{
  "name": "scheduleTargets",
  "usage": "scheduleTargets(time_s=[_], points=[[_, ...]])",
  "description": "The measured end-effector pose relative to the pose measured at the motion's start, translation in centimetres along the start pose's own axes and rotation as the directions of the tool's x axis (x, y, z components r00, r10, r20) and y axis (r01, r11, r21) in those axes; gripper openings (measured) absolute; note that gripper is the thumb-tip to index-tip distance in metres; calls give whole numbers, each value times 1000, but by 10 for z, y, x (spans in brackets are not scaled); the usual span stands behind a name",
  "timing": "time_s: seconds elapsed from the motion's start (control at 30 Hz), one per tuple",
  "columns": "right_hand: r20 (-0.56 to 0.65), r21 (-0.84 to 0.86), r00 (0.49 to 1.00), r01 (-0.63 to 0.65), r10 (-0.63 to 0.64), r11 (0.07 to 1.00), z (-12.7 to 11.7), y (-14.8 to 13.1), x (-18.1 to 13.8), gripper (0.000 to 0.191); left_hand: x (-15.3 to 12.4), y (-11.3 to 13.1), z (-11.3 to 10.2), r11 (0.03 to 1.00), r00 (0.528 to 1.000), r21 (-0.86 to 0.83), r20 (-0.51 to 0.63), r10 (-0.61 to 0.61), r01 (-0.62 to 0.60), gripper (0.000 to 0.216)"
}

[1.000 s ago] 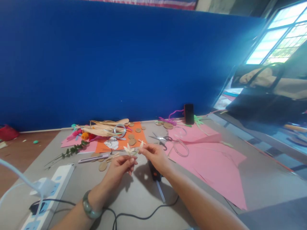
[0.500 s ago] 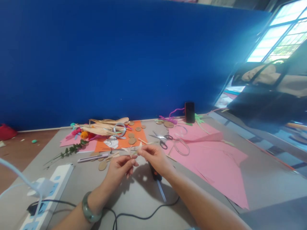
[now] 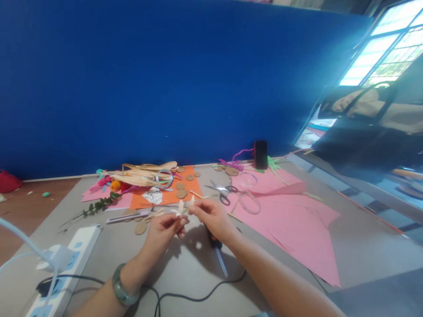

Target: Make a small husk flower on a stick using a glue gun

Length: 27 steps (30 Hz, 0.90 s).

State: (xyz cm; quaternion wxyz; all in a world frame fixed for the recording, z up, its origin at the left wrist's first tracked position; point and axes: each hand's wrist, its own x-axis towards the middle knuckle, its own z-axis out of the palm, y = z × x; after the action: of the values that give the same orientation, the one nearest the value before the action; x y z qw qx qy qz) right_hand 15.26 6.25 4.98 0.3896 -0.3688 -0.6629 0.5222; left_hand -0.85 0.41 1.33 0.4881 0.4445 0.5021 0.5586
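Observation:
My left hand (image 3: 162,232), a green bangle on its wrist, is closed in a pinch on a small pale straw flower (image 3: 183,208) held above the grey table (image 3: 185,273). My right hand (image 3: 211,217) is also closed, fingertips pinching one petal of the same flower from the right. A black and orange glue gun (image 3: 214,243) lies on the table just beneath my right hand, its clear stick pointing toward me.
Scissors (image 3: 222,192), clear tape loops and pink paper sheets (image 3: 291,220) lie to the right. An orange sheet (image 3: 168,193) with cardboard discs, straw strips and pom-poms lies behind. A white power strip (image 3: 62,268) and black cable sit at front left. A phone (image 3: 260,155) leans on the blue wall.
Both hands have drifted slightly down and toward me with the flower; the flower has been turned between the fingertips, so its petals now point up.

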Motion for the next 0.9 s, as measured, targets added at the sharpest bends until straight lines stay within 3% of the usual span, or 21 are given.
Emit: scheduleTargets(time_s=[0.17, 0.57, 0.9], points=[[14, 36, 1000, 12, -12, 999, 1, -1, 1, 18, 1, -1, -1, 998, 998, 65, 58, -17, 13, 30], [0, -2, 1000, 30, -30, 1000, 0, 5, 2, 22, -1, 3, 4, 994, 996, -86, 57, -64, 69, 36], [50, 41, 996, 68, -70, 997, 2, 8, 1, 20, 0, -1, 2, 998, 993, -32, 108, -53, 57, 29]])
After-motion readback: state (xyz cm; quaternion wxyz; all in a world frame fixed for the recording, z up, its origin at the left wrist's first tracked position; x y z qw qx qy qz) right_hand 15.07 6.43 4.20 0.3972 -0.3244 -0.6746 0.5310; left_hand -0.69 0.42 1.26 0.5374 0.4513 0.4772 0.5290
